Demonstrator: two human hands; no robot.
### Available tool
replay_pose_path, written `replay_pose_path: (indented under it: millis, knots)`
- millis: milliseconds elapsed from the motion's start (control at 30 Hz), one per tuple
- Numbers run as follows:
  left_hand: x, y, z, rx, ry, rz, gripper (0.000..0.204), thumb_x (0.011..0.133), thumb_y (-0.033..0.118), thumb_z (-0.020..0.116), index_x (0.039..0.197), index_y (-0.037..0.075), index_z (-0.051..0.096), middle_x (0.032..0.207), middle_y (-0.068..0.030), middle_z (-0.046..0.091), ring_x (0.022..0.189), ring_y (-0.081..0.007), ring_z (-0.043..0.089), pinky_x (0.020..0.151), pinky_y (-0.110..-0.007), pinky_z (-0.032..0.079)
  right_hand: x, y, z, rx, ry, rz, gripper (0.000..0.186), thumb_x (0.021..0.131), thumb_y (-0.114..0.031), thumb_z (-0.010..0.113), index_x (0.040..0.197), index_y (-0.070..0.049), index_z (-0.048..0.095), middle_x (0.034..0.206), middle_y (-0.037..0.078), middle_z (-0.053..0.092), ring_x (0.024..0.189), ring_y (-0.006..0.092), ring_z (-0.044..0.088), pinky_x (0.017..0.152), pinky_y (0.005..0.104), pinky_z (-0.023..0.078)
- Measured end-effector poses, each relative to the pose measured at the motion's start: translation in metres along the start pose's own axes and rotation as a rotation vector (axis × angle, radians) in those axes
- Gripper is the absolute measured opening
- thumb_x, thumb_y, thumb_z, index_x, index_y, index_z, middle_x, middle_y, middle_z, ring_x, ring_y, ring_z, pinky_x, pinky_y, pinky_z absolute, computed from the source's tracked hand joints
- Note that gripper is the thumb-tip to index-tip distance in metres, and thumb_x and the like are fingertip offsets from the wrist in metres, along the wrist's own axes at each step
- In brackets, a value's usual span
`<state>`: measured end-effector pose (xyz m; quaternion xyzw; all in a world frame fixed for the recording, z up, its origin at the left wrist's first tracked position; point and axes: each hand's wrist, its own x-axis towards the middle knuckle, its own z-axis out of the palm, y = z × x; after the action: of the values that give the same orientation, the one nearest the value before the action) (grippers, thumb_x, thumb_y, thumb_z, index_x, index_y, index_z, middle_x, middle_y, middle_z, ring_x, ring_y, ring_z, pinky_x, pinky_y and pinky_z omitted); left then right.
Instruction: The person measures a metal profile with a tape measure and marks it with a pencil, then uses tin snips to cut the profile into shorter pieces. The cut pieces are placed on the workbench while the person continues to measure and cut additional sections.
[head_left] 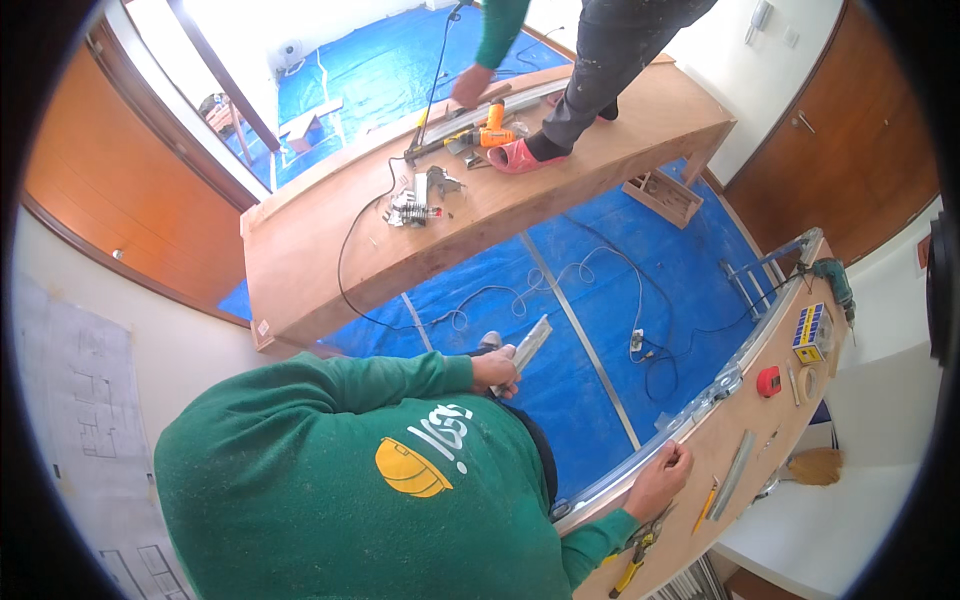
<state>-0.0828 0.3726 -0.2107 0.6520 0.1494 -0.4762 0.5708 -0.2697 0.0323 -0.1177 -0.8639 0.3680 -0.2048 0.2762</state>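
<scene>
My left hand [495, 371] is closed around a short, flat silver metal strip [533, 341], held out over the blue sheeting in front of my green sweatshirt. My right hand [661, 480] rests at the edge of the near wooden bench [690, 545], beside a long aluminium rail [625, 468]. Its fingers are curled together, and whatever they may hold is too small to make out. Yellow-handled pliers [632, 570] lie close to my right wrist. An orange pencil-like tool [706, 505] and a grey metal strip [732, 474] are just beyond that hand.
Another person [620, 60] in pink slippers stands on the far wooden bench [300, 255], near an orange drill [495, 128] and metal hardware [412, 208]. Cables [480, 290] trail over the blue floor sheet [590, 385]. A red tape measure [768, 381], cardboard box [812, 333] and green drill [836, 283] sit rightward.
</scene>
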Motion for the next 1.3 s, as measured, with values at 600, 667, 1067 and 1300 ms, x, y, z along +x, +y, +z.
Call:
replay_pose_path:
  millis: [600,667,1067,1300]
  knots:
    - [0.017,-0.023,-0.117,-0.321,-0.184,0.14,0.051,0.086,-0.008,0.059,0.137,-0.001,0.05,0.113,-0.0133,0.058,0.087,-0.0274,0.069,0.066,-0.044,0.063,0.008,0.019,0.017,-0.167,0.097,-0.034,0.024,0.111,-0.019,0.065,0.106,0.004,0.066,0.102,0.021,0.068,0.094,0.0391,0.065,0.087,0.0499,0.053]
    - [0.038,-0.044,-0.14,-0.301,-0.138,0.123,0.052,0.087,-0.008,0.06,0.137,0.0,0.051,0.112,-0.0137,0.059,0.086,-0.028,0.07,0.065,-0.045,0.063,0.012,0.024,0.018,-0.201,0.076,-0.049,0.024,0.112,-0.02,0.065,0.108,0.004,0.065,0.105,0.022,0.068,0.098,0.0401,0.065,0.09,0.0503,0.053]
    - [0.194,-0.232,-0.272,0.676,-0.287,0.485,0.021,0.089,0.017,0.086,0.105,0.003,0.083,0.099,-0.0189,0.083,0.096,-0.0342,0.084,0.081,-0.051,0.068,0.015,0.02,0.019,-0.181,0.095,-0.096,0.028,0.111,-0.023,0.066,0.106,0.005,0.069,0.101,0.024,0.07,0.093,0.0431,0.066,0.086,0.0519,0.054]
    - [0.161,-0.228,-0.317,1.35,-0.283,0.498,0.026,0.087,0.029,0.084,0.099,0.007,0.088,0.102,-0.0208,0.085,0.098,-0.042,0.082,0.086,-0.054,0.064,0.015,0.029,0.017,-0.099,0.135,-0.097,0.03,0.11,-0.024,0.068,0.107,0.006,0.07,0.101,0.025,0.072,0.093,0.0441,0.068,0.086,0.0526,0.055]
